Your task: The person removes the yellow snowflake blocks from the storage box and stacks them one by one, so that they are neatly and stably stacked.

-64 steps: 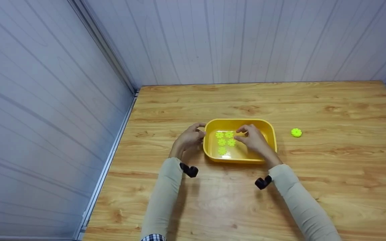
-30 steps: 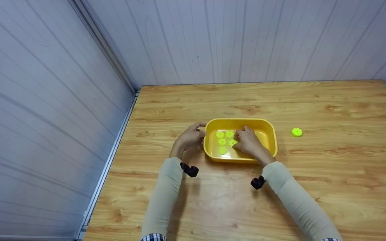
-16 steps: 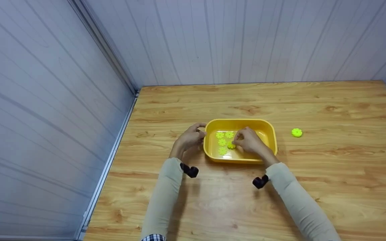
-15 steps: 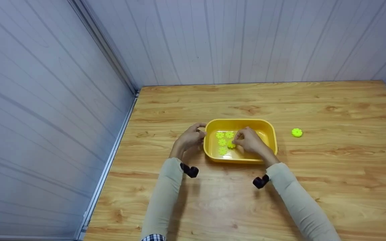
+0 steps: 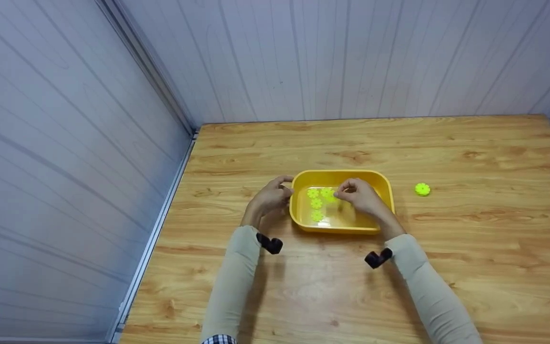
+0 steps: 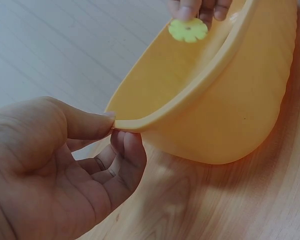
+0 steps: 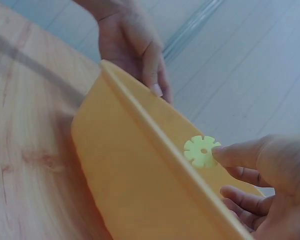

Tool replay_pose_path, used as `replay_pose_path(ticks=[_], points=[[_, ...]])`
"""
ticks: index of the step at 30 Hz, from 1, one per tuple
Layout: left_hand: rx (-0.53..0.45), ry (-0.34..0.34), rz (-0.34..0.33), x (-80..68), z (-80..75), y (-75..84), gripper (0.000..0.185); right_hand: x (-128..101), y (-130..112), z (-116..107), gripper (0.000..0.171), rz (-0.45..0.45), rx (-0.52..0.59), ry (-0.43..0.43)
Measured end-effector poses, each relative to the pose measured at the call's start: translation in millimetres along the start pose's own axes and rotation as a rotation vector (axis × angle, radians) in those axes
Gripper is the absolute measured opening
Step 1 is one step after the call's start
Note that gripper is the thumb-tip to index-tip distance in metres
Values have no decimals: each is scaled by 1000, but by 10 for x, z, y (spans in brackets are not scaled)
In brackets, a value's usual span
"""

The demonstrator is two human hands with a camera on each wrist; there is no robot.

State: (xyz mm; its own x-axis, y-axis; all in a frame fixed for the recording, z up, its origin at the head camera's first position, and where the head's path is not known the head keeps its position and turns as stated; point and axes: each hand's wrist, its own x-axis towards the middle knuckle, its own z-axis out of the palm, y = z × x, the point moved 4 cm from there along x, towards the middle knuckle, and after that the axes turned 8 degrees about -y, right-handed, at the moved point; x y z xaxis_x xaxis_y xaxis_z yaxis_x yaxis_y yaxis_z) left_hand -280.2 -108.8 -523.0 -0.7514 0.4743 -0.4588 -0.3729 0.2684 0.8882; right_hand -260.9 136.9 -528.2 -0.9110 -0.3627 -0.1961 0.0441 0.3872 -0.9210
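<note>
One small lime-green notched plastic disc (image 7: pixel 202 150) is pinched only at its edge by the right hand (image 5: pixel 362 197) above the yellow plastic tub (image 5: pixel 384 187); it might slip out; the left hand (image 5: pixel 268 200) pinches the tub's rim.

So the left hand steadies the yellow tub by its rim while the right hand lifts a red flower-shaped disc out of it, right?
Not quite: the disc is lime green, not red, as the right wrist view shows. The rest holds: the left hand pinches the yellow tub by its rim, and the right hand lifts the disc.
</note>
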Motion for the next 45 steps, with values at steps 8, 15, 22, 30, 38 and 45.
replay_pose_path(ticks=[8, 15, 22, 30, 38, 45], points=[[-11, 17, 13, 10, 13, -2, 35, -67, -21, -99, 29, -41, 147, 19], [-20, 10, 26, 32, 17, 0, 38, -122, -31, -246, 29, -66, 195, 64], [14, 21, 18, 29, 3, -3, 39, -180, -13, -395, 32, -49, 241, 113], [17, 40, 26, 38, 1, -8, 37, -255, 6, -530, 35, 1, 259, 161], [-10, 23, 35, 39, 7, -5, 38, -344, -12, -659, 39, 29, 318, 211], [-14, -6, 34, 24, 11, 0, 38, -430, 4, -832, 43, 43, 265, 230]])
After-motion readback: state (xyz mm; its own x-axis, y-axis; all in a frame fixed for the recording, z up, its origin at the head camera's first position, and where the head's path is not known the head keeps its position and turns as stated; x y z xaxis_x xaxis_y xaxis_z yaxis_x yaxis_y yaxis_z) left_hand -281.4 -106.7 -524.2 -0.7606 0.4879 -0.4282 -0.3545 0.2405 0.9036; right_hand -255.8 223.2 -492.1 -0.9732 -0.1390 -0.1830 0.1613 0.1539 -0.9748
